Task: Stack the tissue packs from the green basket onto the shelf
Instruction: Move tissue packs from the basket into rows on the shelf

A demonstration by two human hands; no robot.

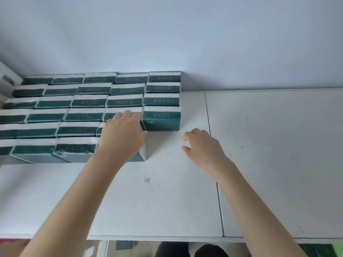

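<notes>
Stretching out beneath both hands, the white shelf [269, 164] is the biggest thing in view. The block of packs [83, 115] fills it ahead of and outward from the left hand [122, 134], several rows deep back to the wall [185, 34]. That hand grips one pack [142, 154] at the block's near edge, fingers curled over its far top edge and thumb down its right side. The right hand [204, 145] hovers just beside it, holding nothing, fingers loosely bent. Between the two hands lies bare shelf in front of the short last column [161, 118] (likely the next slot). Only a green corner of the basket [338, 247] shows, low behind the right hand. The risk is that the soft pack, seated one-handed, could go in skewed, jut past its row, or shove the last column out of line.
</notes>
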